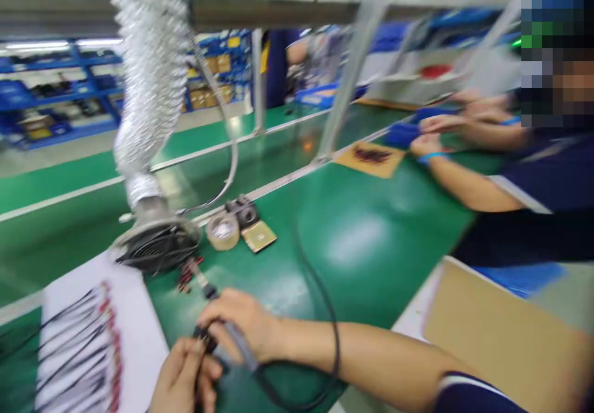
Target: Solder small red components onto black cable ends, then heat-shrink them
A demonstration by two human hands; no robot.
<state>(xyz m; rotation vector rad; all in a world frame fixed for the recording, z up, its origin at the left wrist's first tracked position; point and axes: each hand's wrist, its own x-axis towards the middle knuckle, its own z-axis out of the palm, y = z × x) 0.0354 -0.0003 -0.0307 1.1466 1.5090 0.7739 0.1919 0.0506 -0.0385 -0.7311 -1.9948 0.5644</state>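
Note:
My right hand (245, 323) is closed around a soldering iron (240, 344), its metal tip pointing up and away over the bench. A black cable (333, 320) loops from the iron's rear end across my forearm. My left hand (179, 379) is pinched on a small black part (205, 339), close against my right fingers; blur and the fingers hide its exact kind. Just past the iron's tip lies a small heap of dark red pieces (186, 277). To the left, a row of black wires (77, 339) with red ends rests on a white sheet (142, 332).
A silver duct (151, 73) ends in a fume hood (160, 246) above the bench. Behind the iron are a tape roll (223, 230) and a yellowish square tin (258, 237). At the right, a co-worker's hands (431, 138) work near a brown sheet (392, 164).

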